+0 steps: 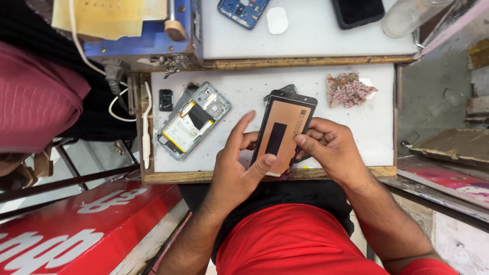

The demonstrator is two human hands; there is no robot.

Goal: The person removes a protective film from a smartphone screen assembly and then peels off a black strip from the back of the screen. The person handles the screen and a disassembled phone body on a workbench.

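Observation:
A phone screen panel (283, 130), copper-coloured on its back with a black strip down the middle, is held face-down over the white work board (244, 91). My left hand (235, 170) grips its lower left edge, thumb pressed on the bottom corner and index finger raised. My right hand (328, 147) holds the right edge with its fingers curled against it. To the left lies an opened phone body (192, 119) showing its battery and boards.
A crumpled patterned cloth (348, 89) lies at the board's far right. A small black part (165, 100) and a white tool (146, 130) sit at the left edge. Behind are a blue phone frame (243, 11), a dark phone (358, 12) and a blue machine (137, 35).

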